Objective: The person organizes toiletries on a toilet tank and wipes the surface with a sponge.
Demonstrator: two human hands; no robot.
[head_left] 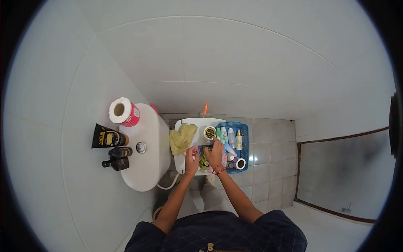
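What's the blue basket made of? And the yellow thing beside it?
The basket looks like hard plastic: smooth, even blue, with a stiff straight rim. The yellow thing is probably soft cloth, matte, since it lies crumpled in folds.

1. Paper roll (122,111), far edge of cistern top (147,173): white, red-pink wrapper.
2. Tube (107,137), left edge: black, gold lettering.
3. Small bottles (120,152) beside it: brown-black.
4. Cistern top: plain white.
5. Cloth (182,137), left edge of toilet lid (195,123): pale yellow, unpatterned.
6. Basket (247,138): blue.
7. Packet (204,156) by right hand (215,153): dark, green and purple patches.
8. Wrist band (218,170): red.
9. Shirt (222,233): navy, faint check.
10. Wall tiles (210,54) white; floor tiles (273,168) grey.
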